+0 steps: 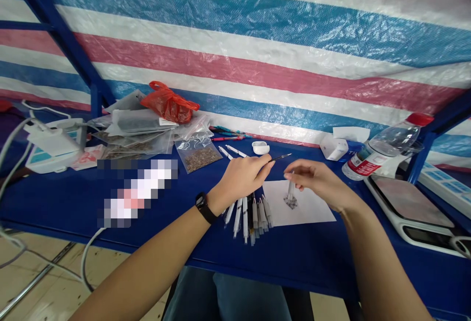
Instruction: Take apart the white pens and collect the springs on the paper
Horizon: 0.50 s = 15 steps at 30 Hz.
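Left hand [241, 178] grip narrow on fine brush [280, 158]; right hand [319, 181] pinching clear tube [290, 189]. Tube slip could scatter dark granules [290, 202] across white paper [312, 208].

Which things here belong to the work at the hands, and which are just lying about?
Job: left hand with brush; right hand with clear tube; paper; granules; row of tubes.
Lying about: red bag; bottle; scale.

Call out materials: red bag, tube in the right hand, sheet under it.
The red bag looks like thin glossy plastic film, given its crinkles and sheen. The tube in the right hand seems clear plastic, since it's see-through; glass can't be ruled out. The sheet looks like white paper: matte and flat.
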Available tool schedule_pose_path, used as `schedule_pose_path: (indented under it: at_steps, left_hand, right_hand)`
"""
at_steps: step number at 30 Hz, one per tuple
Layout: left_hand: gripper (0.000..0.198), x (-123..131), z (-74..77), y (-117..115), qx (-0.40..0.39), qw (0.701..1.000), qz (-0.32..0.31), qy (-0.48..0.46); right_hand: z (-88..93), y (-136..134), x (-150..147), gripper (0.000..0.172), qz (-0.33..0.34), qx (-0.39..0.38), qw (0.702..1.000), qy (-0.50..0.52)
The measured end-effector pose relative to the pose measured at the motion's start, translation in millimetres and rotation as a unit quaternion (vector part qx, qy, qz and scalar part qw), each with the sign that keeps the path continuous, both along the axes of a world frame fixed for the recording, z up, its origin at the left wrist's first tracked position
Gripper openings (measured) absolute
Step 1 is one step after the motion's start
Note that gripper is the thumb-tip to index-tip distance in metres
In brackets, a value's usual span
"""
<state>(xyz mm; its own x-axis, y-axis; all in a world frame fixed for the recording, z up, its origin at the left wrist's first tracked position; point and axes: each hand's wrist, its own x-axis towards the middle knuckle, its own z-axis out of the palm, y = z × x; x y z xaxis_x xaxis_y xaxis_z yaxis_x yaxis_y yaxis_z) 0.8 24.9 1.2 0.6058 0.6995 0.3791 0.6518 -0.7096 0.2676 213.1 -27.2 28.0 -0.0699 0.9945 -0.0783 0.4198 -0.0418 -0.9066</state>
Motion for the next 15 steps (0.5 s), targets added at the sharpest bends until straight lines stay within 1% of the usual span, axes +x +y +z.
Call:
schedule_pose_path:
  at_steps: [3, 7, 11, 15]
  left_hand:
    - [0.039, -1.4, 0.7, 0.7, 0.012, 1.0, 0.013, -0.003]
    - [0.036, -3.8, 2.6, 1.8, 0.011, 1.0, 0.027, -0.006]
    - [0.036, -4.8, 5.0, 1.9, 0.003, 0.999, 0.038, -0.002]
    - [0.037, -5.3, 5.4, 2.1, 0.002, 0.999, 0.04, -0.003]
  right_hand:
    - [-7.5, -0.7, -19.8, 0.036, 0.062, -0.019, 0.998, -0.023]
    - [-17.7, -2.0, -44.9, 0.027, 0.113, 0.03, 0.991, -0.07]
    - [-23.2, -4.9, -57.9, 0.022, 0.133, 0.053, 0.984, -0.102]
    - [-24.7, -3.8, -57.5, 0.022, 0.136, 0.054, 0.978, -0.146]
